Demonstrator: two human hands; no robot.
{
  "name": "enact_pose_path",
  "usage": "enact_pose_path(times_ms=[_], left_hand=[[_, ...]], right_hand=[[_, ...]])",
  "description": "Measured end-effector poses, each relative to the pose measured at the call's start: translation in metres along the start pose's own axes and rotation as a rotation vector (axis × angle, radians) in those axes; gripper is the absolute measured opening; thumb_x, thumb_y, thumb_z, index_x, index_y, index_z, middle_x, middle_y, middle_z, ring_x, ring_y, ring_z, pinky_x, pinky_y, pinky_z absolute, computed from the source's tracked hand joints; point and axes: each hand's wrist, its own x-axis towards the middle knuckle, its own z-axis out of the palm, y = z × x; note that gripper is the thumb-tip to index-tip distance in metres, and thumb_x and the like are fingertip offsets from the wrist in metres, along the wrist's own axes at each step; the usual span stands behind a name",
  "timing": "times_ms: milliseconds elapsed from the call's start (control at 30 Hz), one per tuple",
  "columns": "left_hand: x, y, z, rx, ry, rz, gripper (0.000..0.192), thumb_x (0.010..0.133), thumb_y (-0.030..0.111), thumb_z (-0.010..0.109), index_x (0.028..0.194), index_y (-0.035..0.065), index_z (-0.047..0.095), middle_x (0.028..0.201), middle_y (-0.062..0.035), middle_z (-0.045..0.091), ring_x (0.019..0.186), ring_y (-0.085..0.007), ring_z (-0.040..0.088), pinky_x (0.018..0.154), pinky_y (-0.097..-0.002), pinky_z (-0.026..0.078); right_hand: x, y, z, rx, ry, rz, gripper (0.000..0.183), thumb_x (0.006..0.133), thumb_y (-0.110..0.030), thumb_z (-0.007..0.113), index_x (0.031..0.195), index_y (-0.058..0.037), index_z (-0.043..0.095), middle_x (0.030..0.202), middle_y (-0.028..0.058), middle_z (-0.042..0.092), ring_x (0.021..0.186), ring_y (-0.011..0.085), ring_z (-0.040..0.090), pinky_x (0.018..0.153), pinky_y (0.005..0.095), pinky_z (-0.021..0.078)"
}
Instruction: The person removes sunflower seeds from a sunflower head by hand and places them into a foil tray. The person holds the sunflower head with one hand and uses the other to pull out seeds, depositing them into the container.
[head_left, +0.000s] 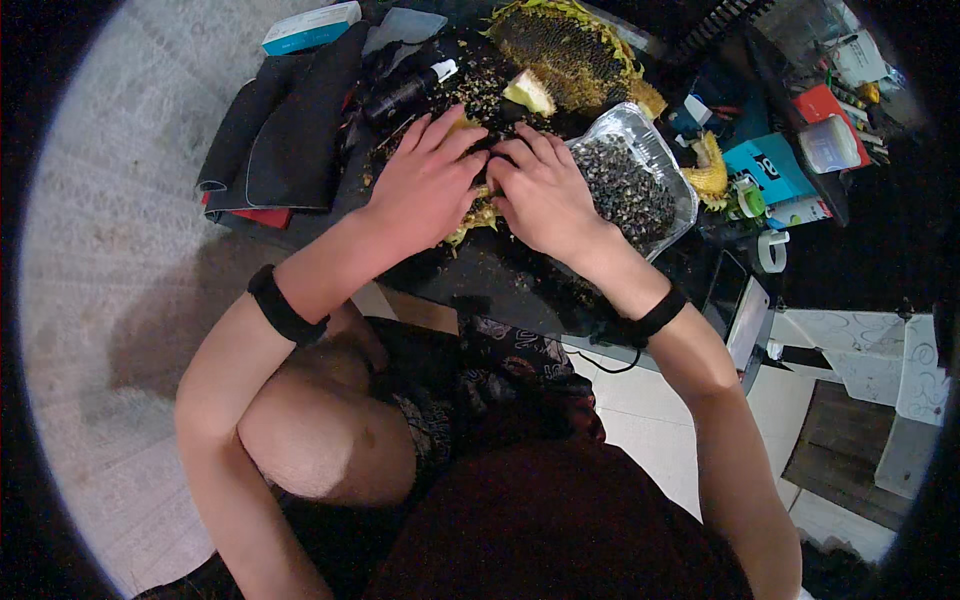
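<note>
My left hand (426, 184) and my right hand (541, 187) meet over a piece of sunflower head (477, 217), whose yellow edge shows below and between them. Fingertips of both touch around the piece, and much of it is hidden. Right of my right hand, a foil tray (686, 196) holds many dark sunflower seeds (628, 191). Beyond the hands lies a large sunflower head (562, 56), part of its face still full of dark seeds, with a pale broken chunk (529, 93) at its near edge. Loose seeds and bits (480, 94) litter the dark table.
At the left lie a folded black mat (289, 142) and a blue-and-white box (312, 28). A black bottle with a white cap (405, 94) stands near the left hand. Right of the tray are another sunflower piece (706, 172), a blue packet (769, 166) and a roll of white tape (772, 250).
</note>
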Motion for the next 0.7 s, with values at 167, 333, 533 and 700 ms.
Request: enact_pose_path(times_ms=[167,333,533,700], left_hand=[[-0.0006,-0.0004,-0.0016,-0.007,-0.044,-0.009,0.045,0.097,0.027,0.074,0.136,0.0066,0.07,0.158,-0.0089,0.053,0.159,-0.0352,0.033,0.131,-0.0551,0.028],[0.0007,0.0002,-0.0011,-0.001,-0.027,-0.006,0.042,0.096,0.027,0.074,0.133,0.0062,0.073,0.158,-0.0096,0.053,0.16,-0.0355,0.033,0.131,-0.0559,0.027],[0.0002,0.0005,-0.002,-0.012,-0.029,-0.008,0.042,0.097,0.026,0.073,0.134,0.0061,0.073,0.159,-0.0094,0.052,0.16,-0.0352,0.032,0.132,-0.0552,0.027],[0.0013,0.0005,-0.0002,-0.01,-0.041,-0.023,0.043,0.097,0.025,0.073,0.135,0.0062,0.073,0.159,-0.0087,0.052,0.16,-0.0347,0.032,0.132,-0.0544,0.026]], right_hand=[[-0.0002,-0.0014,0.0005,0.019,0.016,-0.018,0.026,0.084,-0.013,0.073,0.108,-0.005,0.079,0.13,0.0141,0.066,0.145,0.0396,0.049,0.123,0.0567,0.0366],[-0.0019,0.0,0.0018,-0.024,0.014,-0.024,0.023,0.085,-0.015,0.072,0.104,-0.004,0.079,0.129,0.0151,0.066,0.144,0.0395,0.05,0.122,0.0578,0.0364],[-0.0018,-0.0006,0.0015,-0.036,0.006,-0.025,0.022,0.084,-0.016,0.073,0.102,-0.004,0.08,0.128,0.0154,0.066,0.145,0.039,0.049,0.122,0.0578,0.0363],[-0.0021,-0.0022,-0.0004,-0.042,-0.001,-0.023,0.022,0.084,-0.015,0.073,0.102,-0.0039,0.08,0.128,0.0153,0.067,0.145,0.0382,0.049,0.122,0.0571,0.0365]])
